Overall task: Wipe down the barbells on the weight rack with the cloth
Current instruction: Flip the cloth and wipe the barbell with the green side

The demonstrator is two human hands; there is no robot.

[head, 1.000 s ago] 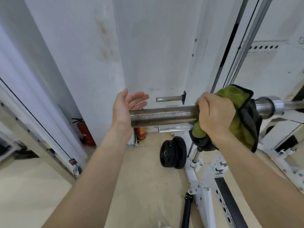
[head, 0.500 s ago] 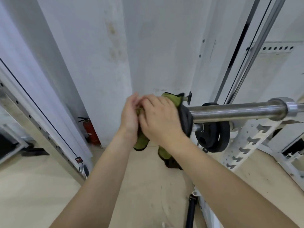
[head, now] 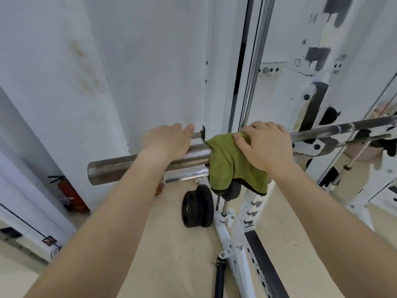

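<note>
Head view looked down along two bare forearms to a barbell [head: 120, 168] crossing the middle of the frame, its thick dull sleeve ending at centre left and its thinner shaft running off toward the right edge. A green cloth [head: 229, 164] with a dark underside was draped over the barbell at frame centre, hanging below it in loose folds. The right hand [head: 264, 145] lay on top of the cloth, fingers curled down over cloth and bar in a loose grip, thumb pressing the fabric on the near side. The left hand [head: 169, 140] rested across the sleeve just left of the cloth, palm down, fingers stretched out flat and together rather than wrapped; whether the thumb hooked under the sleeve could not be told. The two hands were near each other but apart, with the cloth's left edge between them.

Below the sleeve, a shorter chrome peg [head: 184, 175] stuck out to the left. The white weight rack [head: 242, 250], with its rows of holes, filled the lower centre and right of the frame. Black weight plates [head: 197, 208] stood on edge on the beige floor [head: 176, 254] beside the rack's base. A red fire extinguisher [head: 71, 194] stood against the white wall [head: 139, 72] at lower left.
</note>
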